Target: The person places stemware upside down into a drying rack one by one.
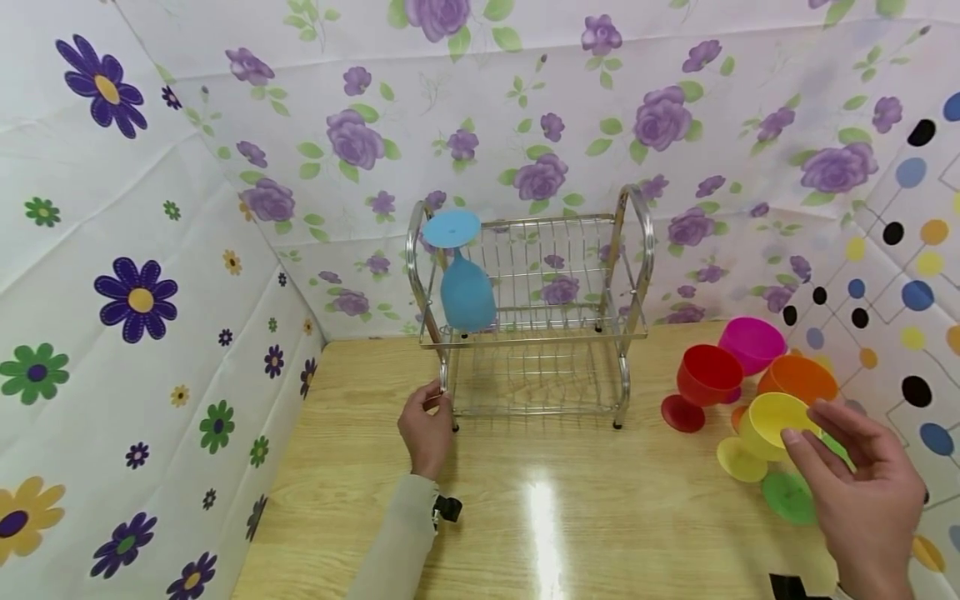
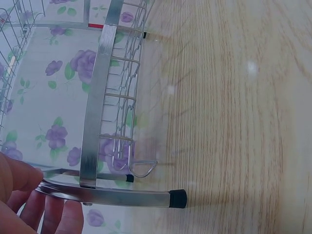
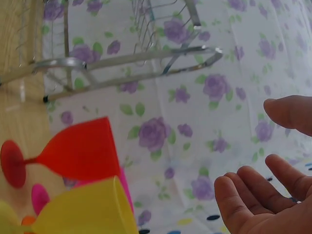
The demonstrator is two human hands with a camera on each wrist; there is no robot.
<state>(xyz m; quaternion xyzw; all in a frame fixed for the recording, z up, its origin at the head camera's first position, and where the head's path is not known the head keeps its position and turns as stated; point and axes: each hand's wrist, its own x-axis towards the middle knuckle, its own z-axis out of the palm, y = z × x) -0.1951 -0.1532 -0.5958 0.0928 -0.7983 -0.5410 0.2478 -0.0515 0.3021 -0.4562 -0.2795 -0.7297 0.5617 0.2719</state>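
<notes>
A chrome two-tier dish rack (image 1: 536, 337) stands on the wooden table. My left hand (image 1: 426, 425) grips its front left leg; the left wrist view shows the thumb and fingers (image 2: 70, 217) around the metal bar. A blue goblet (image 1: 467, 292) rests upside down at the left end of the upper tier. On the right, my right hand (image 1: 862, 483) is held with thumb and fingers apart, holding nothing. It overlaps a yellow goblet (image 1: 768, 425) in the head view, while the right wrist view shows a gap between fingertips and the yellow goblet (image 3: 87, 209).
Beside the yellow goblet stand a red goblet (image 1: 708, 375), a magenta goblet (image 1: 750, 346) and an orange goblet (image 1: 798, 379). A green goblet (image 1: 790, 498) is partly hidden by my right hand. Patterned cloth walls (image 1: 480, 108) enclose the table (image 1: 600, 508) at the back and sides.
</notes>
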